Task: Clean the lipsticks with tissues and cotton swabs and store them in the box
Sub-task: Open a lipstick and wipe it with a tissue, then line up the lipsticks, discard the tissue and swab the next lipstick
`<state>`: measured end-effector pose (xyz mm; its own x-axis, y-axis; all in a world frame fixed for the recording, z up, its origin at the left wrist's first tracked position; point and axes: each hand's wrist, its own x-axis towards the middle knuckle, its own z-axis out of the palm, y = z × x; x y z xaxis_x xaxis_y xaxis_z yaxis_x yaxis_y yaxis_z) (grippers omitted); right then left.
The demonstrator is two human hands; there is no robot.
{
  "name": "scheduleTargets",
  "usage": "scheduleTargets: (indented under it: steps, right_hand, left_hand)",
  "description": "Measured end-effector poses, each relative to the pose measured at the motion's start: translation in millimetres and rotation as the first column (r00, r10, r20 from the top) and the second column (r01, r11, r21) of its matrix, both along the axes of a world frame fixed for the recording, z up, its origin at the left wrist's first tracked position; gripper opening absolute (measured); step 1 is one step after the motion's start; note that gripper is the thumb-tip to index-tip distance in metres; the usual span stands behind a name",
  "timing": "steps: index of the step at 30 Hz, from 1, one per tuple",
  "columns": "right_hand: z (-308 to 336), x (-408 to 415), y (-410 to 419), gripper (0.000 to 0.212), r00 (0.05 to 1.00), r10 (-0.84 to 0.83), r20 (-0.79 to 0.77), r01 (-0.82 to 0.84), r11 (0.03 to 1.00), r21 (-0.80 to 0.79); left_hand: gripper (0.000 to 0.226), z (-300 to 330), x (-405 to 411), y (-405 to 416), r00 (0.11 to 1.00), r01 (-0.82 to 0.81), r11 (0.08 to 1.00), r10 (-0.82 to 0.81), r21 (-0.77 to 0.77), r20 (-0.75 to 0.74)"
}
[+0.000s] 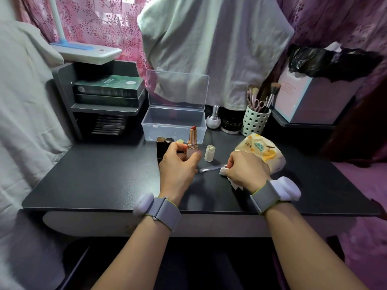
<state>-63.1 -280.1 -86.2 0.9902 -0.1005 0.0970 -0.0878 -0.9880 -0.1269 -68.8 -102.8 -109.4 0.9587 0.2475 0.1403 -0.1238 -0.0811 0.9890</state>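
My left hand [178, 162] grips the base of an uncapped rose-gold lipstick [192, 139], held upright with its red tip showing. Its pale cap [210, 153] stands on the black table just to the right. My right hand [245, 170] pinches a crumpled white tissue [224, 171] on the table, next to a thin cotton swab [209, 168] lying between the hands. Several other lipsticks [165, 143] stand behind my left hand. The clear plastic box [173, 124] sits behind them with its lid raised and nothing visible inside.
A tissue pack [261, 151] lies right of my right hand. A silver bottle [213, 120], a dark jar [231, 125] and a brush holder [255, 122] stand at the back. A shelf [104, 97] with green boxes stands back left.
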Motion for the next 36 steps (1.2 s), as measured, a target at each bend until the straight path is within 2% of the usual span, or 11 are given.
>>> scheduleTargets:
  steps: [4,7,10,13,18,30,36]
  right_hand:
    - [3.5,-1.2,1.0,0.020,1.000,0.016,-0.009,-0.016,1.000,0.002]
    - [11.1,-0.5,4.9,0.018,0.995,0.065,0.075,-0.071,0.994,0.082]
    - [14.8,2.5,15.3,0.015,0.976,0.160,0.145,-0.173,0.982,0.081]
    - [12.3,6.9,26.9,0.016,0.965,0.236,0.112,-0.241,0.970,0.029]
    - [4.0,14.0,33.1,0.020,0.966,0.257,0.000,-0.256,0.964,-0.066]
    - [-17.9,30.5,33.3,0.021,0.970,0.245,0.007,-0.244,0.968,-0.065]
    - [-8.7,24.8,40.3,0.020,0.936,0.351,0.034,-0.342,0.927,-0.156]
  left_hand:
    - [0.020,-4.5,-3.0,2.6,1.000,0.022,0.998,-0.022,0.051,-0.005]
    - [0.020,-8.4,-4.8,6.4,1.000,-0.003,0.985,0.004,0.174,-0.004]
    - [0.019,-10.6,-6.7,12.9,1.000,-0.029,0.971,0.030,0.239,-0.001]
    - [0.018,-12.9,-8.5,21.2,0.999,-0.020,0.958,0.030,0.286,-0.031]
    - [0.017,-16.8,-8.5,29.2,0.997,0.012,0.923,0.019,0.385,-0.077]
    - [0.017,-13.6,-1.5,31.7,0.985,0.077,0.865,0.012,0.496,-0.174]
    - [0.018,-13.3,0.5,31.2,0.980,0.081,0.856,0.025,0.510,-0.196]
